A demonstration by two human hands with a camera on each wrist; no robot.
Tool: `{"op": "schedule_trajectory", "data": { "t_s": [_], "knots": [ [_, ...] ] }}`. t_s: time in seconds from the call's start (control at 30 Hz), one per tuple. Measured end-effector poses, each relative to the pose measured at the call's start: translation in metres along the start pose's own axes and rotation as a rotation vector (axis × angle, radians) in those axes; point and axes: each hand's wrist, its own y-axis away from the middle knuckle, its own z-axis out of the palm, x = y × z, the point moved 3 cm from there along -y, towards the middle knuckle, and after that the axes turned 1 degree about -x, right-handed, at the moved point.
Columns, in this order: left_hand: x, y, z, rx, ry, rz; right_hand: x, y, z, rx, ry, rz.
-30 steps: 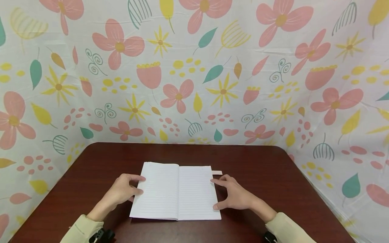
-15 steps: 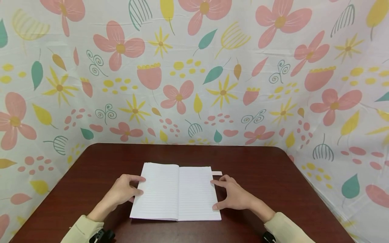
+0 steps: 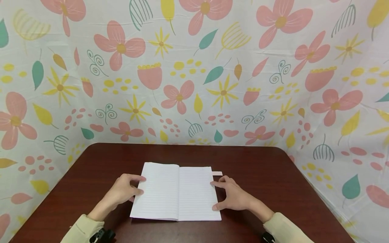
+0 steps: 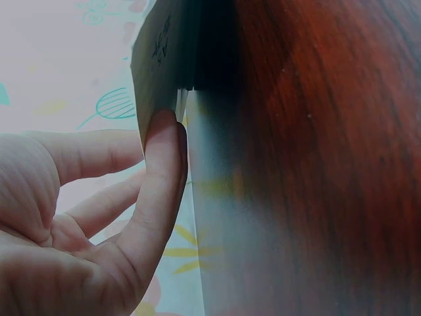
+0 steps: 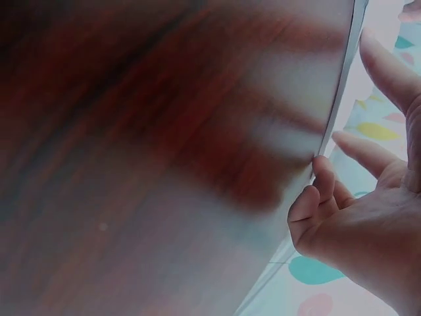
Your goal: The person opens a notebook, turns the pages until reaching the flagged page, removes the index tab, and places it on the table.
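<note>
An open notebook [image 3: 158, 192] with blank lined pages lies on the dark wooden table, its spine running up the middle. My left hand [image 3: 121, 189] pinches the left edge, thumb and index finger on the page and other fingers underneath. In the left wrist view a finger lies against the printed underside of the cover [image 4: 158, 59], which stands a little off the table. My right hand [image 3: 234, 194] rests at the right edge, thumb and index fingertips on the margin of the page. Its remaining fingers bend beside the thin book edge [image 5: 345, 79] in the right wrist view.
A pale strip [image 3: 217, 173] sticks out past the notebook's upper right side. The table [image 3: 258, 162] reaches back to a flower-patterned cloth [image 3: 194, 67] that hangs behind and along both sides. Dark wrist cameras sit at both light sleeves [image 3: 88, 226].
</note>
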Motion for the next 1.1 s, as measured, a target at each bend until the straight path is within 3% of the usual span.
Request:
{"op": "schedule_trajectory", "data": {
  "t_s": [1.1],
  "knots": [
    [0.0015, 0.0004, 0.0008, 0.005, 0.008, 0.012, -0.0001, -0.0015, 0.0017, 0.005, -0.011, -0.009]
  ]
}}
